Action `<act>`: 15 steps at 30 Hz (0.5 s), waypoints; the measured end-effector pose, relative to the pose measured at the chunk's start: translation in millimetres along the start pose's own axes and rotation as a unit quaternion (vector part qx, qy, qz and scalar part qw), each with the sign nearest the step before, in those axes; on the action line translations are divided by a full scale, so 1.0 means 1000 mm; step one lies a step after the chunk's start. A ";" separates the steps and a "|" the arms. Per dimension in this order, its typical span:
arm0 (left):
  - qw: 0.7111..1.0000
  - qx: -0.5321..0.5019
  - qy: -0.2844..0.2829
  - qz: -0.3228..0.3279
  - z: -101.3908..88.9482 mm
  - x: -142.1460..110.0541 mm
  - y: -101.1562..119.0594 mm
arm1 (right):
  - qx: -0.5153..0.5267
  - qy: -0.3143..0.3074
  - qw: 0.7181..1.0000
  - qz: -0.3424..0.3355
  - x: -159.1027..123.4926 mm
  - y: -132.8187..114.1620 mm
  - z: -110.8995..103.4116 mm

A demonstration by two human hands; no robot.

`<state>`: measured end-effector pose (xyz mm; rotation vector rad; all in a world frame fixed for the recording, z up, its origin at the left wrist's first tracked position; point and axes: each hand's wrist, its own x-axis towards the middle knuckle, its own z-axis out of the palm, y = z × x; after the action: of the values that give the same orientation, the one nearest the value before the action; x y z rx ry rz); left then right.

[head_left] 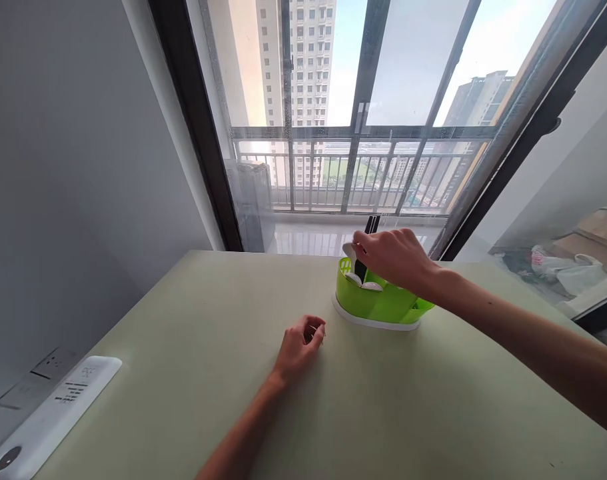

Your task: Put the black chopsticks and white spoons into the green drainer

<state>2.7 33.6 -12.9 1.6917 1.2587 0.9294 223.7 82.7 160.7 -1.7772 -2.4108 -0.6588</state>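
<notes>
At the far side of the table, my right hand (390, 253) is closed in a pinch on a white spoon (348, 251), just above the left part of a green cutlery holder (370, 303). The holder stands on a white base tray (378, 325). Inside it are more white spoons (372, 287) and a black utensil (360, 269). Dark prongs or stick ends (372, 225) rise behind my fingers; my hand and forearm hide part of the holder. My left hand (302, 343) rests on the table left of the holder, fingers loosely curled, thumb against the index finger, nothing visible in them.
The pale green table (193, 400) reaches to a glass sliding door with a dark frame (203, 133). A long white power strip or device (58, 417) lies along the left edge by the wall sockets (53, 363). Bags (578, 273) sit behind the glass at right.
</notes>
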 end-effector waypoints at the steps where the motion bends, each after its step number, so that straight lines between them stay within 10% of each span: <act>1: 1.000 0.001 0.001 0.000 0.000 0.000 0.000 | 0.002 -0.011 1.000 -0.004 0.003 -0.001 0.001; 15: 1.000 0.000 -0.008 -0.005 0.000 -0.001 0.000 | 0.136 -0.082 0.985 -0.060 0.025 0.005 0.019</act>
<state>2.5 32.8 -12.8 1.6880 1.2564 0.9088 224.1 113.3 153.1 -1.6455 -2.5798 -0.1812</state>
